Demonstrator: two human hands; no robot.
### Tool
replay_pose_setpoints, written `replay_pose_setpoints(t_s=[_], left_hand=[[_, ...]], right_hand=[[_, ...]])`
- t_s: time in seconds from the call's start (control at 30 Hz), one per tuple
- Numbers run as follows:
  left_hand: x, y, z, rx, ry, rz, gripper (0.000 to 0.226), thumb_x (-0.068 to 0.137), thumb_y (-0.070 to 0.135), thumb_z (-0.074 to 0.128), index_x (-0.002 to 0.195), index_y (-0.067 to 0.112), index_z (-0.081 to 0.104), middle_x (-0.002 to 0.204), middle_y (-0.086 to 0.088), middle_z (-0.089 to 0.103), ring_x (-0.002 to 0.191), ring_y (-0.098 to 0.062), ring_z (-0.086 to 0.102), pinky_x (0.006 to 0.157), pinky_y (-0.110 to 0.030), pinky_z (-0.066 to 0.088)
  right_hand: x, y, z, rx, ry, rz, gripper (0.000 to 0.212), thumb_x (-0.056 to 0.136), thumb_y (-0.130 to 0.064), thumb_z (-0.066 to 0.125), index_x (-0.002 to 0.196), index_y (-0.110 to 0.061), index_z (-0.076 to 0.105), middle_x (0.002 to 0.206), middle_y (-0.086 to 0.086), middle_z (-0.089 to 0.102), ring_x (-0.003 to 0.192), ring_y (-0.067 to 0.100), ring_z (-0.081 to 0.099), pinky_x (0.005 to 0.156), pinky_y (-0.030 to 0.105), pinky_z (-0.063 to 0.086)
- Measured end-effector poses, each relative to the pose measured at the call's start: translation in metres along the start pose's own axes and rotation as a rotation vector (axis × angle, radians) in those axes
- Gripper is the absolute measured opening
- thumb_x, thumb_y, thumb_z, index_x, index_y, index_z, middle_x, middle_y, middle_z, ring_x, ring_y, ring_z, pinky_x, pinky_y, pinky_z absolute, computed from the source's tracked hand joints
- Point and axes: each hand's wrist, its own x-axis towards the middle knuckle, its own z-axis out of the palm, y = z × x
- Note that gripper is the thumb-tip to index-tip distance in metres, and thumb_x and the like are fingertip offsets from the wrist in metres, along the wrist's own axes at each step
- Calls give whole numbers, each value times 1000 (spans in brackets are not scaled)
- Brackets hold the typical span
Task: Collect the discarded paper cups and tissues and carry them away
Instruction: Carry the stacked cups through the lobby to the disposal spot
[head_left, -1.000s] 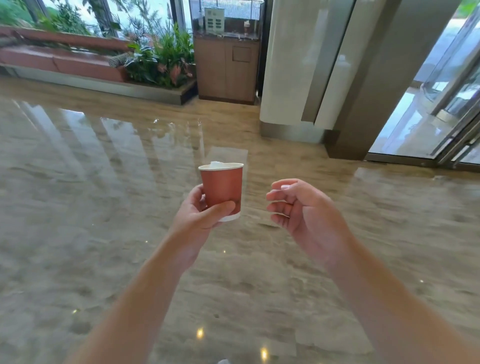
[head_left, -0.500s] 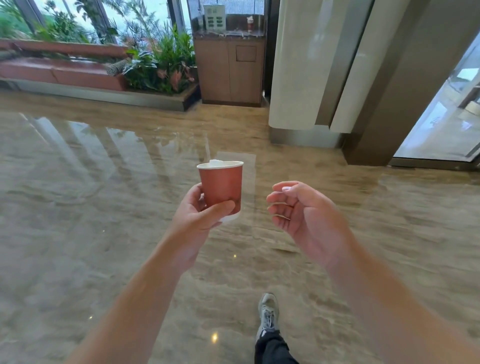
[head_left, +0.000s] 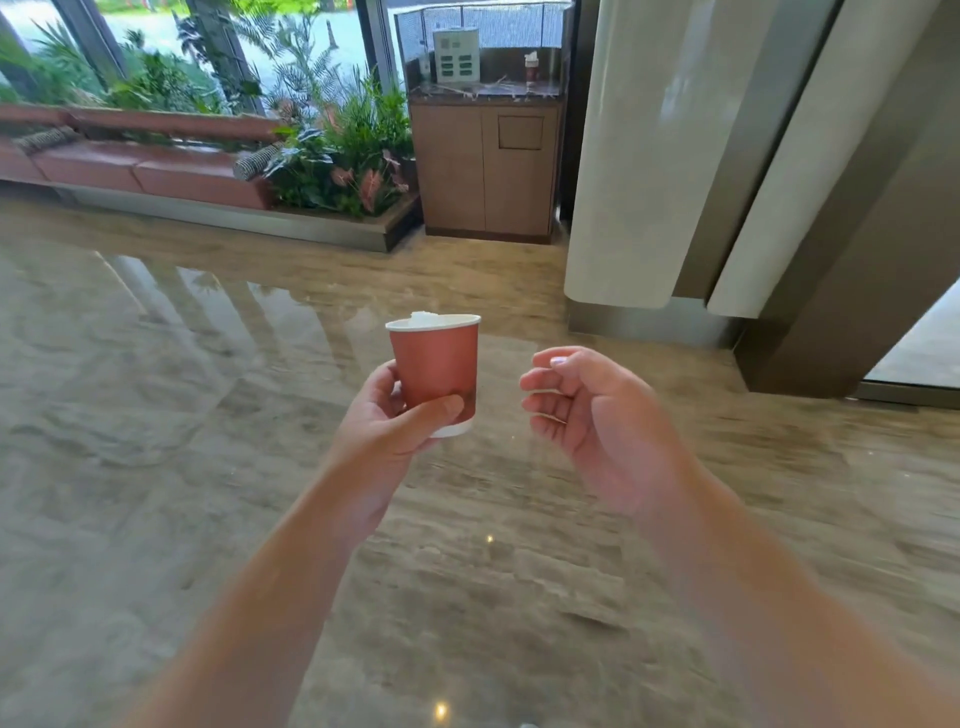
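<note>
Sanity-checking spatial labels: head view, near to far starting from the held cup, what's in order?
Red paper cup with tissue inside, gripped by the left hand → glossy stone floor → wooden cabinet → second cup on the cabinet's top.

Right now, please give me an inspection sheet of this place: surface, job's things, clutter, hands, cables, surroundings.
Surface: glossy stone floor, reflecting the windows.
Job's things: red cup, upright, white tissue showing at its rim; second cup on the cabinet.
Clutter: nothing seen.
Hands: left hand grips the red cup; right hand loosely curled, holds nothing.
Cables: nothing seen.
Surroundings: plants, bench, pillar.
</note>
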Motion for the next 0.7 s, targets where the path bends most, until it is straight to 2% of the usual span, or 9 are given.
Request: replay_pose_setpoints(t_s=[0.07,0.13,0.23,0.33,0.5,0.6,0.7], left_hand=[[29,0,5,3,-7,-7,62,62,23,83,121,21,63,96,3,77,89,-8,74,73,-21,55],[59,1,9,-7,6,-19,67,58,33,84,121,22,64,106,-4,76,95,-11,73,82,-28,53],[105,-3,13,-6,5,-32,71,57,41,82,123,23,64,121,-13,73,101,-14,72,86,-32,51],[148,-11,10,-9,3,-61,71,58,44,81,124,23,64,125,-16,70,106,-18,69,95,-41,48],[244,-16,-6,-42,-12,-81,68,57,46,81,118,25,63,108,0,73,92,-6,70,79,-27,48],[314,-17,-20,-65,-60,-67,60,64,32,83,119,19,62,102,0,75,87,-7,73,70,-19,53],[390,-10,-35,-99,-79,-64,61,66,25,82,123,17,62,104,-2,76,90,-10,74,77,-25,55]], right_hand=[[24,-10,-7,11,-9,5,20,94,-7,44,96,-8,63,77,7,69,63,17,63,59,29,48],[49,-16,-15,4,2,13,19,94,-7,44,96,-8,63,77,7,69,63,17,63,60,29,48],[92,-23,-26,4,51,21,19,94,-7,45,95,-8,64,76,7,69,62,17,63,59,29,47],[138,-22,-29,12,83,39,19,94,-8,46,92,-9,65,76,8,69,60,16,63,59,29,48],[234,-24,-23,-10,99,44,19,93,-8,47,90,-10,65,75,7,69,60,16,63,58,28,48],[300,-33,-16,-22,143,24,19,94,-8,46,89,-10,64,73,6,69,59,16,63,59,29,48],[366,-45,-2,-46,176,24,20,95,-7,45,89,-9,64,73,7,69,58,16,62,59,29,47]])
